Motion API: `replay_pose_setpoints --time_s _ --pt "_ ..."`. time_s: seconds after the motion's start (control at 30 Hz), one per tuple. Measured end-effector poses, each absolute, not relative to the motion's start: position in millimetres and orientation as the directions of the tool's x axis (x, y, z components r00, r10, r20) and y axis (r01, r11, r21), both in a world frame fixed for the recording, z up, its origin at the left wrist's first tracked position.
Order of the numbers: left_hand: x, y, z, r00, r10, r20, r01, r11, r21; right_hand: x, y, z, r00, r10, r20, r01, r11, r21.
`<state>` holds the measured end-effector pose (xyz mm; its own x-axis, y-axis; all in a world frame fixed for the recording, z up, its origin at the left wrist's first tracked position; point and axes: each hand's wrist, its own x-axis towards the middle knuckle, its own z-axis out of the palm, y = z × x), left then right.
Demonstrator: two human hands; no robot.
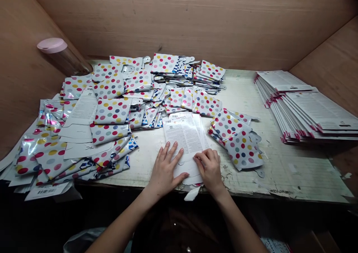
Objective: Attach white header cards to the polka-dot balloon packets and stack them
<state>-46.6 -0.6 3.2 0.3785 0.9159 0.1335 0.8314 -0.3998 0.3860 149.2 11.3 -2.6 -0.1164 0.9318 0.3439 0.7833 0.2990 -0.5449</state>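
Note:
A white printed card (188, 136), covered in small text, lies at the front middle of the table, with more cards under it. My left hand (166, 166) is spread flat over the lower left part of this card. At the card's lower right, my right hand (209, 168) has its fingers curled and pinched together against the surface; what is between the fingertips is hidden. Just below, a small white paper scrap (192, 194) hangs at the table's edge. To the right of my right hand lie folded polka-dot packets (242, 148) with white hang tabs.
Piles of polka-dot packets (112, 111) cover the left and back of the table (240, 92). Loose printed cards (79, 111) lie on the left pile. A stack of pink-edged cards (321, 111) stands at right. A pink-lidded bottle (60, 55) leans in the back left corner.

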Motion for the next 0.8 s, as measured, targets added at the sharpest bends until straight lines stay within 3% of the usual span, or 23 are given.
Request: replay_pose_setpoints --time_s 0.2,0.33,0.5,0.57,0.67,0.73,0.8 --pt "-47.5 -1.2 5.3 0.394 0.910 0.131 0.811 -0.411 0.416 143.1 19.6 -11.5 -0.169 0.931 0.323 0.876 0.292 -0.384" --pt "-48.2 -1.2 7.8 0.412 0.904 0.109 0.809 -0.419 0.412 140.9 12.3 -8.4 -0.219 0.915 0.338 0.879 0.336 -0.338" --pt "-49.5 -2.1 4.3 0.423 0.898 0.124 0.796 -0.433 0.423 174.5 -44.5 17.3 -0.601 0.771 0.212 0.710 0.637 -0.301" --pt "-51.0 -4.0 0.0 0.456 0.874 0.171 0.752 -0.481 0.451 195.7 -60.3 30.7 -0.650 0.744 0.151 0.672 0.657 -0.342" --pt "-54.1 -8.3 -5.6 0.505 0.819 0.272 0.662 -0.569 0.487 212.3 -50.5 45.1 -0.611 0.791 0.037 0.671 0.542 -0.505" --pt "-55.6 -10.4 -6.1 0.496 0.801 0.337 0.630 -0.598 0.495 208.1 -27.3 45.0 -0.602 0.795 0.066 0.641 0.531 -0.554" --pt "-55.2 -10.3 -3.7 0.436 0.821 0.369 0.651 -0.571 0.500 195.9 -3.1 36.5 -0.612 0.767 0.193 0.590 0.605 -0.535"
